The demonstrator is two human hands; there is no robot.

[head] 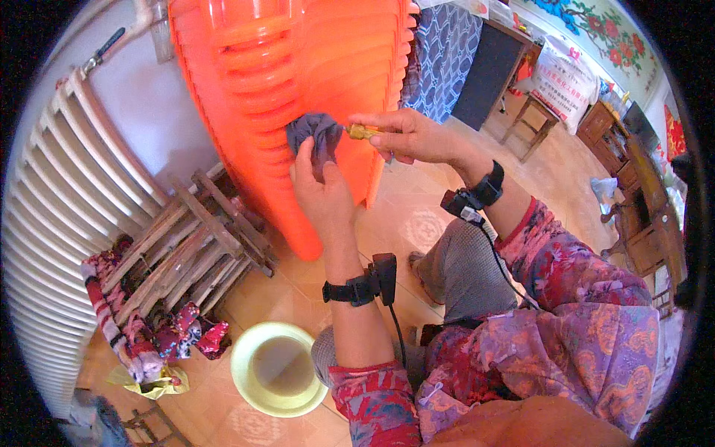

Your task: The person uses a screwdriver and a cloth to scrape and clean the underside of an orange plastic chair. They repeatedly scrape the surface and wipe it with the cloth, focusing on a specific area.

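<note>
My left hand (324,195) grips a crumpled dark grey cloth (313,131) in front of a tall stack of orange plastic chairs (341,61). In my right hand (416,137) is a small tool with a translucent amber handle (362,132), perhaps a screwdriver. It points left at the cloth, and its far end is too small to tell whether it touches. Both wrists wear black straps with small devices and cables.
Wooden stools (184,240) lie piled by a white radiator (61,223) at left. A pale green basin (244,366) of cloudy water stands on the tiled floor near my left knee. To the right are a small wooden stool (528,125), a printed white sack (564,84) and wooden furniture (642,246).
</note>
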